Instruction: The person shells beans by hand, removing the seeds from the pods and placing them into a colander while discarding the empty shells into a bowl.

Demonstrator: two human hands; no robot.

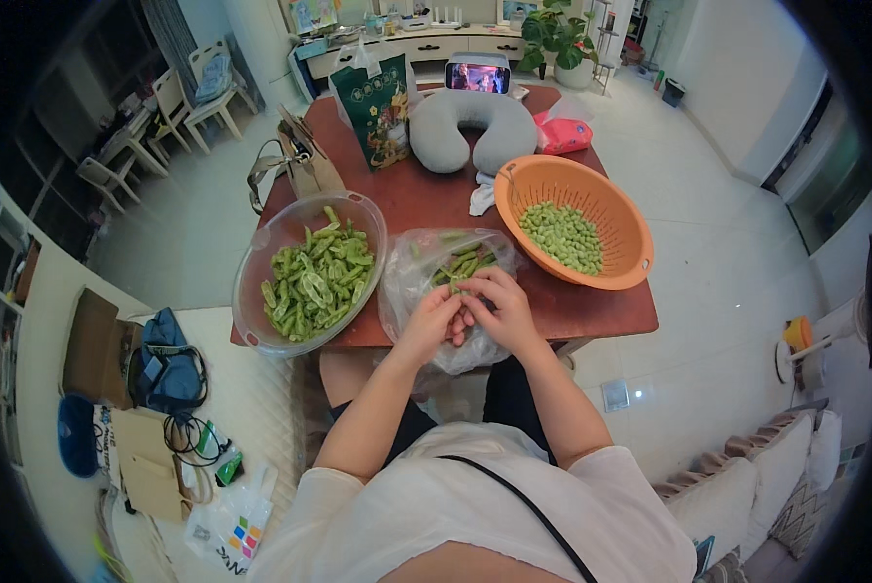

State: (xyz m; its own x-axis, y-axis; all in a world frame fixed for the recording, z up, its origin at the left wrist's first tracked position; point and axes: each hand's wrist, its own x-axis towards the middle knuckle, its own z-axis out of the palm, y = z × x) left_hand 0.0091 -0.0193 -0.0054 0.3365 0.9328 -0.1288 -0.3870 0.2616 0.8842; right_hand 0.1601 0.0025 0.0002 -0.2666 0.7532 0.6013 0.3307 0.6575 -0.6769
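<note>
My left hand (430,325) and my right hand (503,309) meet fingertip to fingertip over a thin clear plastic bag (409,267) at the table's near edge. Their fingers are closed in a pinch on a green bean pod, of which only a sliver shows. Inside the opened bag, past my fingertips, lie whole green pods (470,260). To the left, a clear plastic basin (251,282) holds a heap of green pods and split hulls (317,277). On the right, an orange colander (630,228) contains shelled green beans (562,235), and it tilts slightly toward me.
Across the reddish-brown table (592,316) sit a grey neck pillow (441,131), a phone (479,74) with a lit screen, a dark green gift bag (378,112), a handbag (310,165) and a pink tissue pack (562,136). A blue backpack (169,360) lies lower left.
</note>
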